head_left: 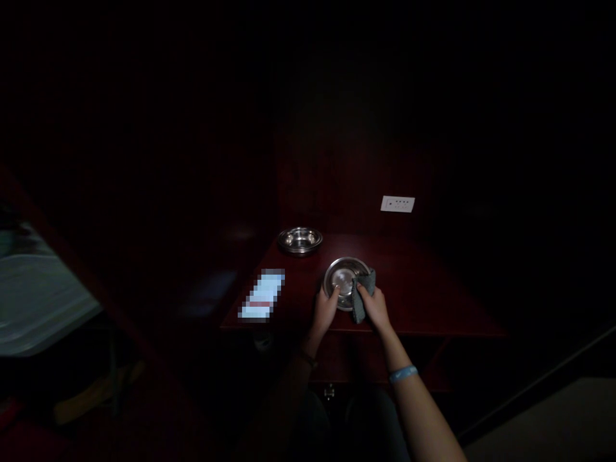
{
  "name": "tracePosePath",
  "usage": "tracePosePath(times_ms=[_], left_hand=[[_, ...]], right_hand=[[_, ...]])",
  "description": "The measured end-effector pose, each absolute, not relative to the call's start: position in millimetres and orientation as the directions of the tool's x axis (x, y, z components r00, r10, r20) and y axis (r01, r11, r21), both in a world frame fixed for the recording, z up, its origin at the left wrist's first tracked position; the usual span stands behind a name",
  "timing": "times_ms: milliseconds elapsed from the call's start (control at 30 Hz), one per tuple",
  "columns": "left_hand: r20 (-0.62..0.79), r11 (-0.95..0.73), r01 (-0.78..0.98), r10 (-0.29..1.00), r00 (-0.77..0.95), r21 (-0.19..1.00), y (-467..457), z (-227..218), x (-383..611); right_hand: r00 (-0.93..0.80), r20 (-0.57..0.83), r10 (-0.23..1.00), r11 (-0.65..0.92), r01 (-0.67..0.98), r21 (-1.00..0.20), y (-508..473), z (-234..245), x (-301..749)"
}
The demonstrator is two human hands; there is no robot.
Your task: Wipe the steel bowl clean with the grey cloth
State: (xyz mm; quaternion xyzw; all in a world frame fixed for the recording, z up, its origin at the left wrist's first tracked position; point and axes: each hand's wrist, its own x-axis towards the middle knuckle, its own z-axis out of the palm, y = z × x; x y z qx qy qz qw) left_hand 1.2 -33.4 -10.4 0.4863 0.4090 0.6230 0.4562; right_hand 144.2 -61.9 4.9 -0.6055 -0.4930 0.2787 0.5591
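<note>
just below the centre of the frame, a metal bowl (342,280) is held with its shiny inside facing the camera, over the near part of a dark red worktop (414,289); whether its base touches the surface, i cannot tell. the left hand (326,310) grips the bowl's rim at its lower left, thumb over the inner edge and fingers out of sight underneath. the right hand (376,304) pinches a grey cloth (358,307) against the bowl's right side, thumb on top, with the cloth folded over the rim and one end hanging below it. a blue wristband (403,373) circles the right wrist, and a dark band (308,359) sits on the left one. a second bowl (299,241), also metal, stands upright farther back, above and left of the held one; i cannot tell if others are nested with it. left of the hands, near the worktop's left edge, lies a bright, pixelated rectangle (262,295). a white socket panel (398,204) is on the wall right of centre, and a pale, translucent container (43,301) shows at the far left. the surroundings are very dark.
</note>
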Motion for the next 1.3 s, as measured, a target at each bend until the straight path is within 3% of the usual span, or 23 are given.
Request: tracePosePath(times_ms=[1300], left_hand=[[0.269,-0.279,-0.125,0.959,-0.093,0.952,-33.4,-14.0,-1.5]], right_hand=[[0.331,0.211,0.92,0.118,0.28,-0.953,-60.3,1.8,144.0]])
